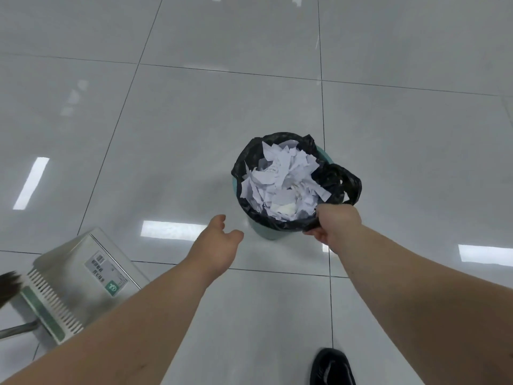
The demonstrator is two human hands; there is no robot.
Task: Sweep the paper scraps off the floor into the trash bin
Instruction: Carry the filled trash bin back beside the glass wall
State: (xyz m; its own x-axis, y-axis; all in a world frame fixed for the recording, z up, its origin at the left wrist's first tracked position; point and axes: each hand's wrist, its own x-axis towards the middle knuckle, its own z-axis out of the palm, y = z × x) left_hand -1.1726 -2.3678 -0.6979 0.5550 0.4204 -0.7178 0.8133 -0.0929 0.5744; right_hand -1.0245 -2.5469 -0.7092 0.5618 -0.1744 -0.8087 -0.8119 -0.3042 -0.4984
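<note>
Glossy grey tiled floor [194,129], light reflections

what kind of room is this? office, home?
Probably an office or similar institutional space, not certain. Large glossy grey floor tiles mirror long strip ceiling lights; a small lined trash bin is full of torn white paper scraps; a metal dustpan lies nearby.

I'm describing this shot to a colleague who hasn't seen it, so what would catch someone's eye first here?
First, the green trash bin at centre, its black bag heaped with white paper scraps. The right hand grips the bag's near edge, while the left hand reaches toward the bin, open and empty. A dustpan lies on the glossy tiled floor at lower left.
</note>
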